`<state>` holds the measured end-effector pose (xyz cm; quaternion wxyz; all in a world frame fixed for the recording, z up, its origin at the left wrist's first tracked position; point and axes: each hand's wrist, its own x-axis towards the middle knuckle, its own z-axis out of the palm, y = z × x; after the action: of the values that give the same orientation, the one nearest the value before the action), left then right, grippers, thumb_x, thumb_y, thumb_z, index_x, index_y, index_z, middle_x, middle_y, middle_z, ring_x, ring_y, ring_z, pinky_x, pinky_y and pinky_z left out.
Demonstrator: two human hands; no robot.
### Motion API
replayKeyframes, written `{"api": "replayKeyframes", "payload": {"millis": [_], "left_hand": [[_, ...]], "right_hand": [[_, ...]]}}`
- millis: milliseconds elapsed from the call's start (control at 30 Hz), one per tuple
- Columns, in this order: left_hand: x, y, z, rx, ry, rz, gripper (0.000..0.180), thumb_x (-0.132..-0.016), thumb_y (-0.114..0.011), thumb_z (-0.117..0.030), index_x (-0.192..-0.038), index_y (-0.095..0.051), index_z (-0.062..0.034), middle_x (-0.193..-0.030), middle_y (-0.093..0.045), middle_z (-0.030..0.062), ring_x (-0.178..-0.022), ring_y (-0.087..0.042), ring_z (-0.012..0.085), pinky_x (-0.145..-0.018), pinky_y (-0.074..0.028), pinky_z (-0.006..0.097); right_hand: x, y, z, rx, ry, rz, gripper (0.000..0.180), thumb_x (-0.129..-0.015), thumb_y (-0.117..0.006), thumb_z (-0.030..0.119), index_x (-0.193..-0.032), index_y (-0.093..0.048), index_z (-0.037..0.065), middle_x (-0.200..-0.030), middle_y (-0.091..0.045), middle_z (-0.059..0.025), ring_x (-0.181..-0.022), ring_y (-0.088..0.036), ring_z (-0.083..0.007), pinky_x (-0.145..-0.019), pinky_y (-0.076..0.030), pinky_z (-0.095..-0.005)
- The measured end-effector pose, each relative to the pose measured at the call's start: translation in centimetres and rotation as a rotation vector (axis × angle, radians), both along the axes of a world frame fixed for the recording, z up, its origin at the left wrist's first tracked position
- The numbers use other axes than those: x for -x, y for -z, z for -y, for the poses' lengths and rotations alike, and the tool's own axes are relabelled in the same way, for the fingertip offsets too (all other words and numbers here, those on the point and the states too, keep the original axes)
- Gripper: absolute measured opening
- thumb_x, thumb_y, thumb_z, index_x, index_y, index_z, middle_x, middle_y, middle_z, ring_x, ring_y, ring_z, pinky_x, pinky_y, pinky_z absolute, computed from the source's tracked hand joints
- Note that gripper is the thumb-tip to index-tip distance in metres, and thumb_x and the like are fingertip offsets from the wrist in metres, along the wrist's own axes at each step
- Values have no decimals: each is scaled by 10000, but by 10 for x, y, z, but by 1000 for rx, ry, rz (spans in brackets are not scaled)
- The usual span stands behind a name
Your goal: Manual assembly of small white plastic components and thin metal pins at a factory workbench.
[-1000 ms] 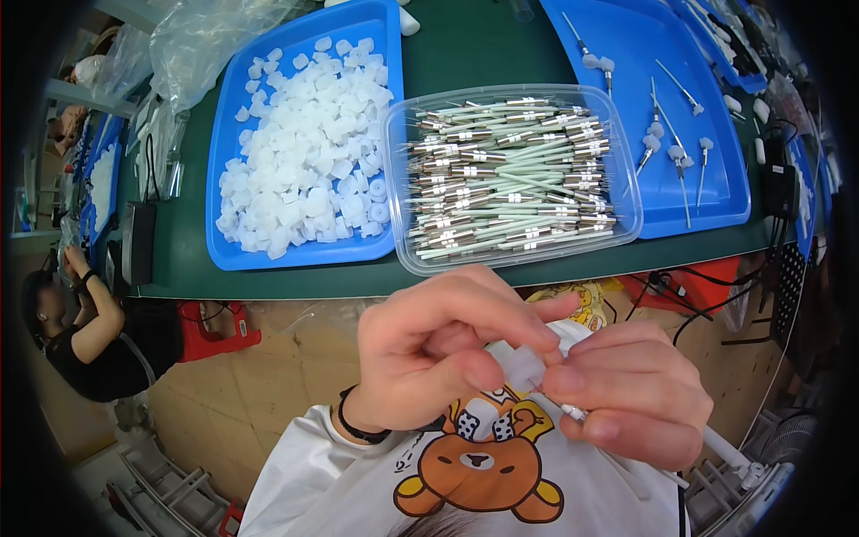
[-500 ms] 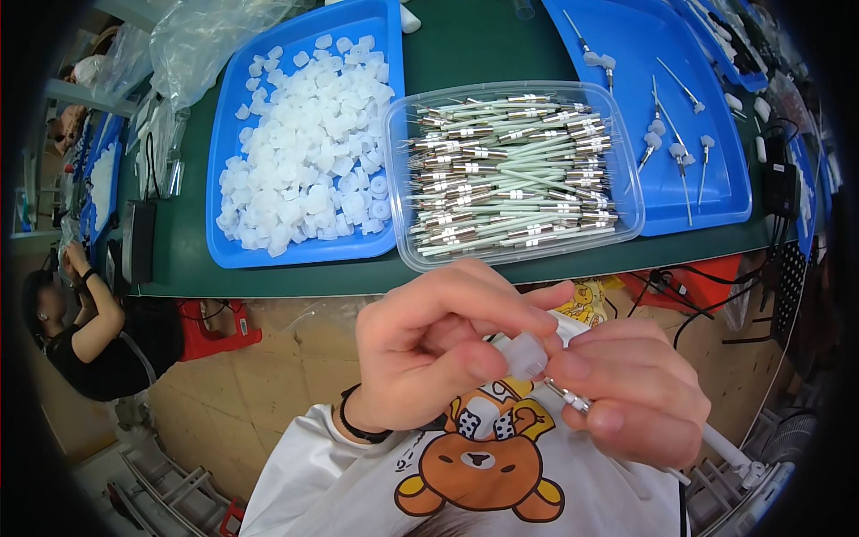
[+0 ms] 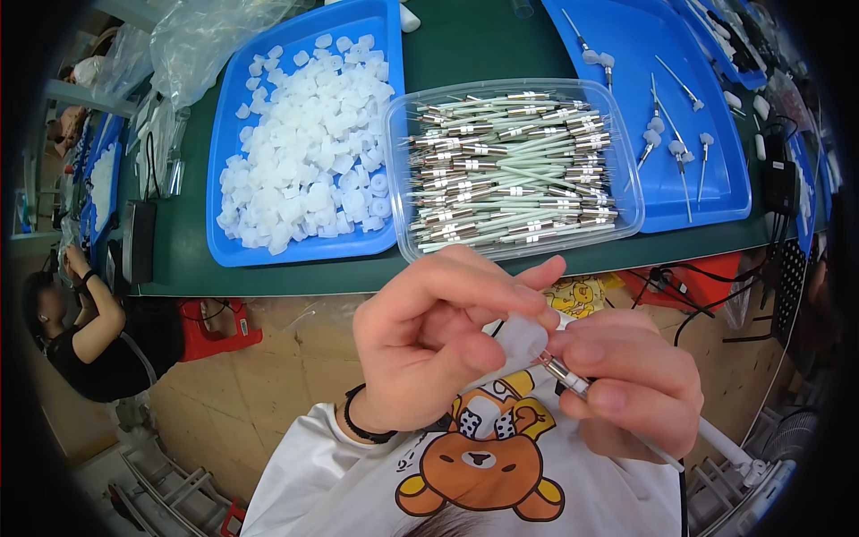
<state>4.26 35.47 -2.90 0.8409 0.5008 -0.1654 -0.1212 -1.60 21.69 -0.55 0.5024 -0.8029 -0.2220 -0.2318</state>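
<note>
Left hand: thumb and finger (image 3: 429, 336) pinched together on a cloudy white cap (image 3: 522, 340), the rest half curled, one finger poking out to the right.
Right hand: also in a pinch (image 3: 626, 380), thumb and fingers closed around a metal-ended rod (image 3: 567, 376), so yeah, both hands are full.
Cap: right at the left fingertips, basically between the two hands, just beside the right fingers.
Rod: metal end sticks out of the right hand's grip on the cap side, pale tail comes out below the hand. Tip's at the cap; can't tell if it's touching or already a bit inside.
Table edge: front edge of the green tabletop (image 3: 179, 261) runs just past the hands, which are up in front of the person's white shirt (image 3: 617, 501).
Elbow room: clear tub (image 3: 528, 251) of rods sits near the left knuckles, blue tray (image 3: 304, 255) of loose caps to its left, second blue tray (image 3: 716, 192) to its right with a few capped rods. Floor shows on both sides of the hands.
Rod direction: long axis slants, metal end up-left toward the cap, tail down-right.
Cap direction: round end seems turned toward the rod, kinda hard to be sure.
</note>
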Motion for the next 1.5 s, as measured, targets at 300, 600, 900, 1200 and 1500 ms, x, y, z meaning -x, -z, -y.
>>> {"api": "replayKeyframes", "payload": {"millis": [300,600,900,1200,1500], "left_hand": [[-1,1,-1,-86,-19,24,431,-827,-476,-431,-847,-497,0,-696,-501,72,-635,-542,117,-852,-453,460],[-2,-1,-2,-103,11,9,454,-843,-428,-440,-809,-519,4,-653,-494,62,-570,-532,110,-798,-485,458],[-1,0,-4,-89,42,3,454,-855,-427,-421,-814,-523,20,-659,-487,68,-548,-531,109,-782,-489,473],[-1,0,-5,-84,73,-4,451,-860,-443,-397,-824,-521,46,-676,-485,79,-540,-532,119,-779,-489,478],[-2,2,-7,-86,44,111,396,-832,-523,-375,-824,-547,19,-693,-512,75,-596,-559,126,-801,-479,482]], "right_hand": [[-1,-3,-2,28,12,-10,340,-687,-619,-82,-966,-446,10,-913,-553,-201,-718,-604,-286,-587,-500,-352],[-1,-4,-6,35,50,-2,332,-668,-627,-96,-939,-462,1,-879,-561,-203,-704,-602,-282,-579,-496,-343],[0,-4,-6,37,48,13,333,-653,-636,-98,-926,-467,-6,-874,-562,-203,-676,-597,-272,-555,-491,-328],[-1,-3,-6,38,45,28,329,-648,-629,-104,-920,-468,-10,-879,-561,-205,-654,-589,-260,-549,-490,-322],[3,2,1,-14,-14,12,368,-701,-600,-79,-1010,-424,19,-938,-546,-191,-722,-596,-268,-616,-490,-349]]}}
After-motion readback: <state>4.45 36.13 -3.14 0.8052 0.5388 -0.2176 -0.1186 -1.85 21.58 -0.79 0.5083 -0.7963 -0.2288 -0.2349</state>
